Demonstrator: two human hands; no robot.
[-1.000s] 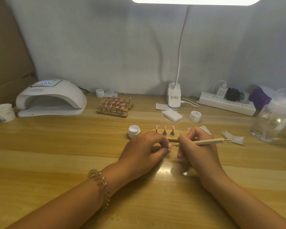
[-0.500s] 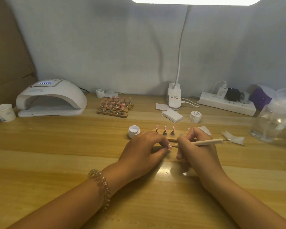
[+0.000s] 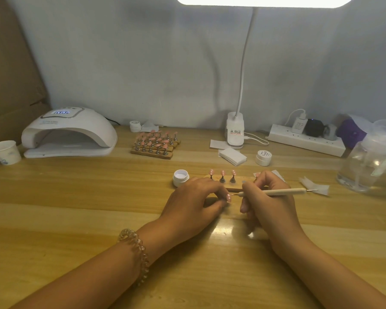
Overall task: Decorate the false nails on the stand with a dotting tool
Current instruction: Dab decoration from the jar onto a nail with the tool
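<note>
A small wooden stand (image 3: 234, 186) lies mid-table with three pink false nails (image 3: 222, 173) upright on metal holders, each dotted white. My left hand (image 3: 194, 202) pinches one pink false nail (image 3: 228, 198) between fingertips, just in front of the stand. My right hand (image 3: 269, 205) grips a cream dotting tool (image 3: 279, 192) like a pen. Its fine tip points left and sits right at the held nail. An open white gel pot (image 3: 181, 177) stands left of the stand.
A white nail lamp (image 3: 69, 132) and paper cup (image 3: 5, 152) sit at the back left. A second wooden rack of pink nails (image 3: 155, 144), wipes (image 3: 232, 155), a closed pot (image 3: 263, 157), desk lamp base (image 3: 235, 133), power strip (image 3: 308, 142) and clear dispenser bottle (image 3: 369, 162) line the back and right.
Both hands stay almost still. The dotting tool's tip has made only a tiny shift at the held nail.
</note>
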